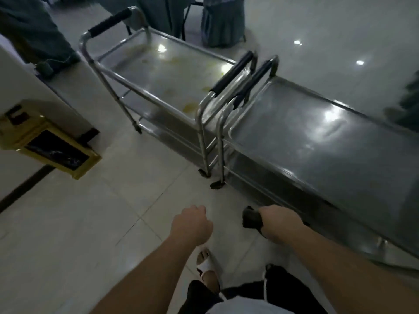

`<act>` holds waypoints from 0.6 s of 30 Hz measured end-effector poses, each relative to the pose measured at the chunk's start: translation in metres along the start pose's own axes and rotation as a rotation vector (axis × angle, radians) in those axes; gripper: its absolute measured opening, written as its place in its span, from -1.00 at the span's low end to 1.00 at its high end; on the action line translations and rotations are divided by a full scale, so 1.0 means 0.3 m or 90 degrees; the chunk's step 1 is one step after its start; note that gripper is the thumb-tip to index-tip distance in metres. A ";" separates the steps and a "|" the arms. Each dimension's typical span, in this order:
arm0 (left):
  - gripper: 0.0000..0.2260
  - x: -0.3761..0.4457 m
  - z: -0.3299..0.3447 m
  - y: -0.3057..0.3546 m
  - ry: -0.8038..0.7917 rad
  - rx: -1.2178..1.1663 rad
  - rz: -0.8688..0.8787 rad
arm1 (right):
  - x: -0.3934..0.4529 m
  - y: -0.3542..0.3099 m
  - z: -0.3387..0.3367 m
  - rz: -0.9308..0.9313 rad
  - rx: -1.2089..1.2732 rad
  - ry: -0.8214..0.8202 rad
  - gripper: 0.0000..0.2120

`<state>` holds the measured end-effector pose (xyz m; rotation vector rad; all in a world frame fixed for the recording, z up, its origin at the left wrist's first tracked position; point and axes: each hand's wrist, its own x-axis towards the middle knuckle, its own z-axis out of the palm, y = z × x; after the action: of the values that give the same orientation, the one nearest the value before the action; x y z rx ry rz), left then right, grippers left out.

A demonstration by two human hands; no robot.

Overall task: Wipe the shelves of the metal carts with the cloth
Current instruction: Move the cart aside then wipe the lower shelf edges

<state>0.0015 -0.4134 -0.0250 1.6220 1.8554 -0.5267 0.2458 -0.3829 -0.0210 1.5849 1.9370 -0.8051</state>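
On the tiled floor (pixel 90 211), two metal carts are parked end to end, handles touching; long axes run from lower right to upper left. Near cart (pixel 317 137): top shelf looks free of marks, though whether it was wiped cannot be told. Far cart (pixel 172 71): yellowish stains are seen on top shelf, so wiping is judged outstanding; lower shelves are mostly hidden. Right hand (pixel 278 223) is curled round a dark object (pixel 250 217), prob. the cloth, held beside near cart's lower edge. Left hand (pixel 192 225) is fisted, nothing seen in it. Progress est.: early.
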 end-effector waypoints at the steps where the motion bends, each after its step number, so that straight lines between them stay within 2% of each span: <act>1: -0.57 0.033 -0.008 -0.006 -0.011 0.020 0.018 | -0.004 -0.011 0.015 0.015 0.020 -0.007 -0.90; 4: -0.58 0.110 -0.014 0.002 -0.041 0.061 0.062 | -0.010 -0.021 0.064 0.053 0.068 -0.025 -0.93; 7: -0.59 0.161 0.000 0.018 -0.048 0.088 0.094 | 0.002 -0.006 0.106 0.073 0.099 -0.013 -0.86; 11: -0.60 0.195 0.036 0.017 -0.048 0.108 0.110 | 0.063 0.020 0.146 0.095 0.131 0.022 -0.83; 18: -0.60 0.340 0.140 -0.024 -0.096 0.148 0.132 | 0.235 0.011 0.234 0.158 0.195 -0.010 -0.80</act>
<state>-0.0040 -0.3669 -0.1251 1.8451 1.5399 -0.7723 0.2366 -0.3849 -0.1202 1.9433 1.6200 -1.0407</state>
